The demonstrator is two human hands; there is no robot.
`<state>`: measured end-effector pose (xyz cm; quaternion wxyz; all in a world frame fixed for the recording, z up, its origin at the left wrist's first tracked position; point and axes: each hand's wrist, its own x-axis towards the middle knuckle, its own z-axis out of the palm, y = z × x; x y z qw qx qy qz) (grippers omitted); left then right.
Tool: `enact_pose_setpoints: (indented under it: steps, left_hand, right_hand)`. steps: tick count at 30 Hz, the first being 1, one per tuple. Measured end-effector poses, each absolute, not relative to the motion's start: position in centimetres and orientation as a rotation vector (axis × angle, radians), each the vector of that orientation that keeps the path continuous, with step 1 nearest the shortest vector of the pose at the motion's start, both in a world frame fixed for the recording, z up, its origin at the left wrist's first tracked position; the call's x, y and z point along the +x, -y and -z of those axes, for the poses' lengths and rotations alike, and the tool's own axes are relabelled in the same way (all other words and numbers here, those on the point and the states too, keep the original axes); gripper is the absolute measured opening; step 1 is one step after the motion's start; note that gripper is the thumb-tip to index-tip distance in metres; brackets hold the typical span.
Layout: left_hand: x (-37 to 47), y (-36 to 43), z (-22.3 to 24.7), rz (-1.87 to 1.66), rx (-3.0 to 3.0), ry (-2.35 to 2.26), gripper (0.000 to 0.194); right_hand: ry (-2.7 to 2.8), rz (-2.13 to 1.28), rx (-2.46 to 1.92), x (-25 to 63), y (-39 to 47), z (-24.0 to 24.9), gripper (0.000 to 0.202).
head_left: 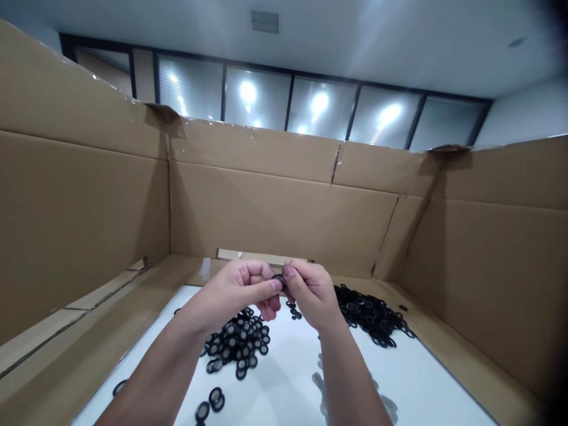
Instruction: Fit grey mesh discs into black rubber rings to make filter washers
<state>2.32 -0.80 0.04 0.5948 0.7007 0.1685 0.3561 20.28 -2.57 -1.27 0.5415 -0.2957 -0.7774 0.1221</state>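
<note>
Both hands meet above the white surface, near the middle of the view. My left hand (255, 287) pinches a small black ring (279, 280) between thumb and fingers. The fingers of my right hand (308, 290) are closed at the ring's right edge. Below my left hand lies a pile of black discs with grey centres (239, 340). To the right of my right hand is a heap of black rings (370, 313). A few small black pieces (294, 310) lie between the two piles.
Tall cardboard walls (275, 207) stand at the back, left and right around the white surface (284, 378). Several loose discs (216, 396) lie near the front left. Clear, translucent pieces (388, 408) rest by my right forearm.
</note>
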Motion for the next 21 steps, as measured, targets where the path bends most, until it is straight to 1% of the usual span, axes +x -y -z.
enact_pose_setpoints:
  steps: [6,10,14,18,21]
  left_hand:
    - [0.9,1.2,-0.5,-0.735,1.689,-0.524,0.016]
    - [0.3,1.3,-0.7,-0.772,1.793,-0.595,0.015]
    - [0.5,1.3,-0.7,-0.820,1.889,-0.667,0.016]
    - [1.0,1.2,-0.6,-0.875,1.893,-0.628,0.017]
    - [1.3,1.3,-0.6,-0.869,1.843,-0.546,0.022]
  right_hand:
    - [1.968,-0.152,-0.757,20.0,2.8,1.2,0.043]
    - [2.026,-0.179,-0.804,20.1,2.7,1.0,0.043]
    - [2.028,-0.096,-0.862,20.3,2.7,0.9,0.041]
    - [1.991,-0.039,-0.856,20.2,2.8,0.9,0.040]
    - [1.953,-0.123,-0.790,20.0,2.9,1.0,0.039]
